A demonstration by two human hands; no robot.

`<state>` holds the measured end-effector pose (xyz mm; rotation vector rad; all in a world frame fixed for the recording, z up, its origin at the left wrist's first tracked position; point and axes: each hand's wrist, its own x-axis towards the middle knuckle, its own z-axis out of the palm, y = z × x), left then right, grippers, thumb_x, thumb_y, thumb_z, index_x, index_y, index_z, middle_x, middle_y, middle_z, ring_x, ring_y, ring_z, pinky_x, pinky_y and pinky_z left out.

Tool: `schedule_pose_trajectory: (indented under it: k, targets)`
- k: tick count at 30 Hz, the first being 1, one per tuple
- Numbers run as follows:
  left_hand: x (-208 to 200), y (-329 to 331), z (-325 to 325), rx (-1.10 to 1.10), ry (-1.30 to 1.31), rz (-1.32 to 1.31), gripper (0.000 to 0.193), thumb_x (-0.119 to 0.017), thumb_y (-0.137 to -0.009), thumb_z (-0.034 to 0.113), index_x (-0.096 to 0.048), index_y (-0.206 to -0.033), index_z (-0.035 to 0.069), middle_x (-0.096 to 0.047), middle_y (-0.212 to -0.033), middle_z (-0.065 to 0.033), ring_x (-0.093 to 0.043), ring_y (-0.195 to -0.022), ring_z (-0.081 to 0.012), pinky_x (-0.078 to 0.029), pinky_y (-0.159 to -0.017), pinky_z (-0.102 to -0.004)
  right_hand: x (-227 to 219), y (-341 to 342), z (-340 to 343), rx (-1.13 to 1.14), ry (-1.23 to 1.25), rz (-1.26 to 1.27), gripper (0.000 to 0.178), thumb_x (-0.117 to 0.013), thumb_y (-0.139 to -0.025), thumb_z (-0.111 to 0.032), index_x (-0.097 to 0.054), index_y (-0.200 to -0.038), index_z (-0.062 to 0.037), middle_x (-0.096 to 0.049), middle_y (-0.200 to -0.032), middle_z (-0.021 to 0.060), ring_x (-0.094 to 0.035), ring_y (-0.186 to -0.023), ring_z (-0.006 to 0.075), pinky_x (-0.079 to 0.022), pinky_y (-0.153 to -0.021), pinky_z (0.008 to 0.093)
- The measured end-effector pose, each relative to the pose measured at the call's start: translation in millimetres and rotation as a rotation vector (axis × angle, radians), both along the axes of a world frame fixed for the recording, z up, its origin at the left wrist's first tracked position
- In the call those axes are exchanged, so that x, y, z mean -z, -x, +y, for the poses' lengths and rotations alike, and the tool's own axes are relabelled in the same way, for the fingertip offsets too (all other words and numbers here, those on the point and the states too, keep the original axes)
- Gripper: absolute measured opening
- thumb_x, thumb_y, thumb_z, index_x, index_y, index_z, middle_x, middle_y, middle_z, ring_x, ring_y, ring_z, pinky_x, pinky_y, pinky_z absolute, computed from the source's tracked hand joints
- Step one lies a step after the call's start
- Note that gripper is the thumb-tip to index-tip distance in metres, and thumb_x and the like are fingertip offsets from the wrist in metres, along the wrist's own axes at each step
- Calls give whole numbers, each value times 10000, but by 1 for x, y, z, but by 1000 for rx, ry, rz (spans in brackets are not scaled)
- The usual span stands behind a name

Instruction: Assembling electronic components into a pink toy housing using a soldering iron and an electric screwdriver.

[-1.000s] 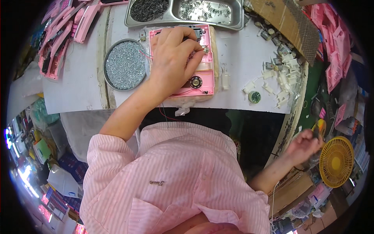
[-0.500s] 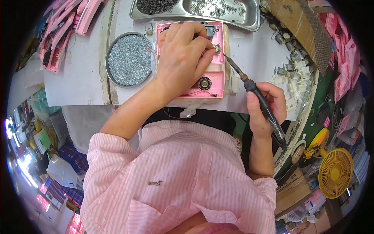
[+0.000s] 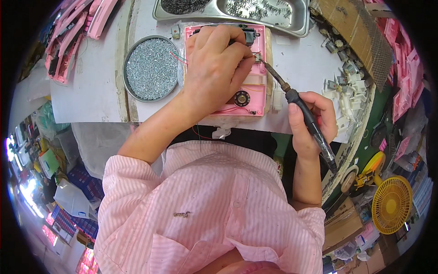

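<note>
- Pink casing lies beneath the left hand; its grip bends inward beside a small metal part; cannot tell whether it pinches anything;
- right hand, grip wrapped round a soldering iron;
- iron slants up-left, tip just right of that part; left hand nearer it.
</note>
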<state>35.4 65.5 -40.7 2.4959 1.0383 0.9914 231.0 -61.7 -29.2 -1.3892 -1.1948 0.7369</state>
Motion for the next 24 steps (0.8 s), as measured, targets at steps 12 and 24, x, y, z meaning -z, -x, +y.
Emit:
schedule_pose_trajectory:
  k: [12, 24]
  targets:
    - [-2, 1, -1, -8, -1, 28, 125, -761, -810, 146, -722, -913, 85, -608, -1052, -41, -550, -967, -262, -370, -858, -394, -8, -7, 6, -84, 5, -140, 265, -798, -829, -38, -670, -1057, 6, -665, -779, 12, -547, -629, 40, -406, -561, 181]
    - [-2, 1, -1, 1, -14, 27, 122, -754, -814, 139, -711, -914, 84, -604, -1055, -48, -550, -971, -269, -367, -863, -396, -21, -13, 13, -79, 27, -142, 268, -791, -823, -32, -672, -1061, 0, -668, -778, 11, -546, -637, 37, -403, -549, 181]
